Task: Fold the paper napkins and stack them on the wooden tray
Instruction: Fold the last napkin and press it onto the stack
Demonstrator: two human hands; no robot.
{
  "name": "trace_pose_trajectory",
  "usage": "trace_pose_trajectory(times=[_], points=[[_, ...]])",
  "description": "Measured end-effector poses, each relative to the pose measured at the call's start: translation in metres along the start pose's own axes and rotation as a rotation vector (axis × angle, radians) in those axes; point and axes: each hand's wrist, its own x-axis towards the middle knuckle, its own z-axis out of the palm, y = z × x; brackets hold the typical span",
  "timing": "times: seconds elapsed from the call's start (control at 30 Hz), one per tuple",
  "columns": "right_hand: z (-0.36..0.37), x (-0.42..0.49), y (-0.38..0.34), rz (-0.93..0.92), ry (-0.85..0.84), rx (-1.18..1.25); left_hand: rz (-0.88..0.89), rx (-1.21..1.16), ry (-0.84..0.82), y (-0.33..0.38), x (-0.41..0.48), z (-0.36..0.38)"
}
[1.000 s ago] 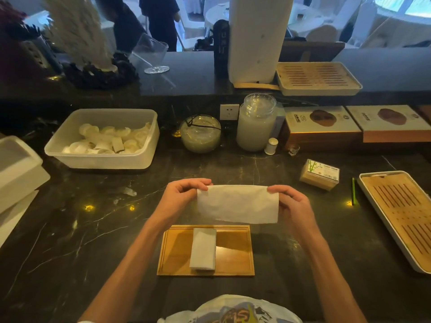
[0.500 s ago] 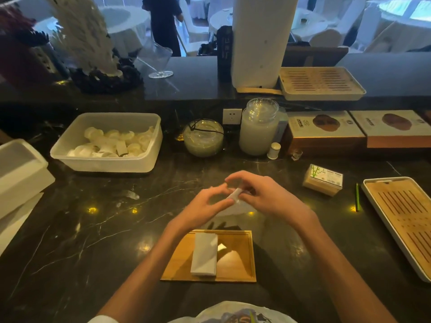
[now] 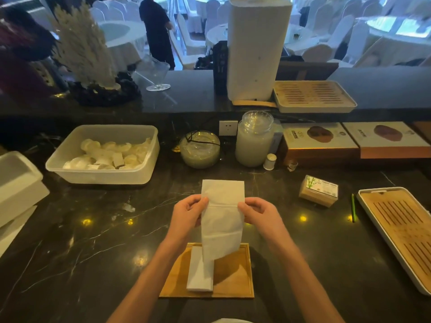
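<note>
Head view shows both bare hands held above the dark marbled counter (image 3: 77, 248), each pinching one long edge of a white paper napkin (image 3: 222, 217) that is already folded into a tall narrow strip. The left hand (image 3: 189, 216) grips the strip's left edge with thumb and fingers pressed together on the paper; the right hand (image 3: 258, 215) does the same on the opposite edge. Above the grip the strip stands up flat; below it the free end hangs down and curls slightly over the small square wooden tray (image 3: 233, 276).

Folding seems to be the step in hand, with this napkin not yet at its final size. Under the grip and a little to its left, one finished folded white napkin (image 3: 200, 271) lies on the tray, its upper end hidden by the hanging strip. The next move probably calls for another fold across the creases, then lowering the piece squarely onto that one.

Little blocks the way down. Right of the grip sit a small paper-wrapped packet with a bamboo print (image 3: 318, 191) and a green pencil (image 3: 353, 207), well apart; beyond them lies a slatted bamboo tea tray in a white frame (image 3: 403, 231). Up and left of the grip stands a translucent plastic tub of rolled white items (image 3: 105, 157).
</note>
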Motion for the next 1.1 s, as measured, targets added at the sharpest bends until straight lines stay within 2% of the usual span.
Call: trace_pose_trajectory(times=[0.13,0.33,0.77,1.1], points=[[0.002,0.004,0.003,-0.041,0.045,0.036,-0.001,0.005,0.019,0.003,0.000,0.000],[-0.002,0.000,-0.003,-0.096,0.017,0.050,0.029,0.005,0.000,0.009,-0.003,0.000],[0.001,0.000,-0.007,-0.115,0.042,0.051,0.038,0.001,-0.122,0.010,-0.004,-0.006],[0.001,0.000,-0.005,-0.132,0.031,0.043,0.038,0.003,-0.135,0.012,-0.004,-0.006]])
